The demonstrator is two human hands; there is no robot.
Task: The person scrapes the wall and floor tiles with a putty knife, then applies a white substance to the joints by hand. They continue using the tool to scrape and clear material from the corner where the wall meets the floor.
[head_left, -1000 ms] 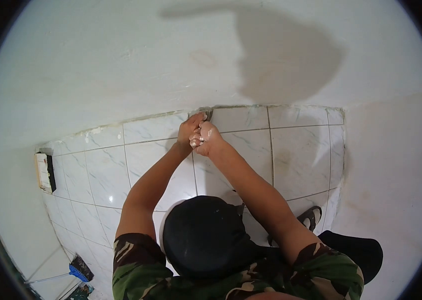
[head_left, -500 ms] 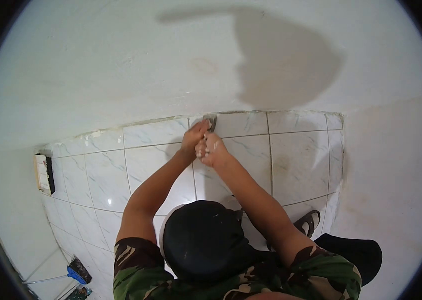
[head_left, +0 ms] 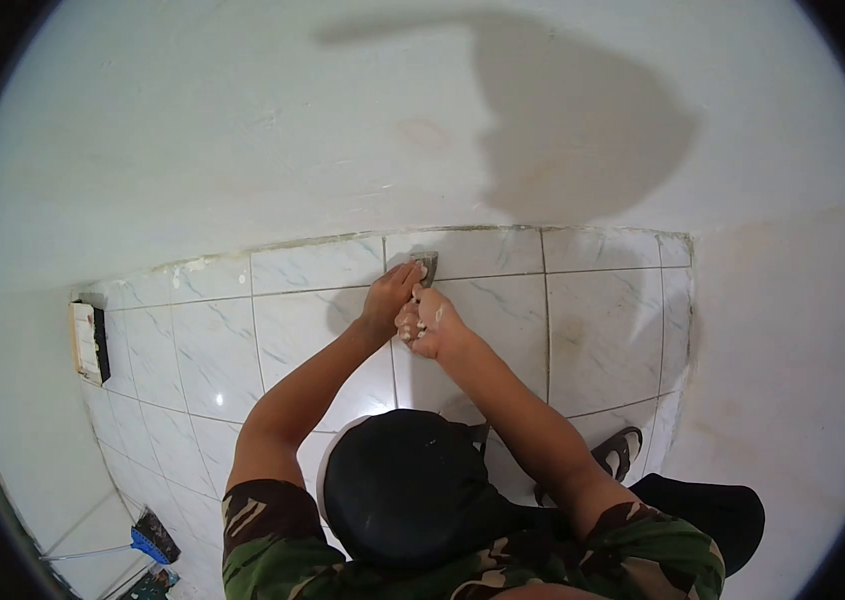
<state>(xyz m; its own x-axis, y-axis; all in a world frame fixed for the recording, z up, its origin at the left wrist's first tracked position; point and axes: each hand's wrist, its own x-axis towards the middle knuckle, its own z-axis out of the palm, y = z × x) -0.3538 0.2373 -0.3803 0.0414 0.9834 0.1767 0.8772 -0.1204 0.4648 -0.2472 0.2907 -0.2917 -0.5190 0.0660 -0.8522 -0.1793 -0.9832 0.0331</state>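
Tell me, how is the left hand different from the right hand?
The left hand is mostly clean, while the right hand is smeared with white paste. The left hand reaches higher up the tile wall than the right hand. Both crowd around the small scraper, pressed to the tiles.

Single head view, fisheye, looking steeply down, close to tiled wall (head_left: 503, 330)

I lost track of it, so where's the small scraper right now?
In the head view, the scraper is pressed against the tiled wall just below the top tile row, gripped by the left hand, with the right hand beneath it.
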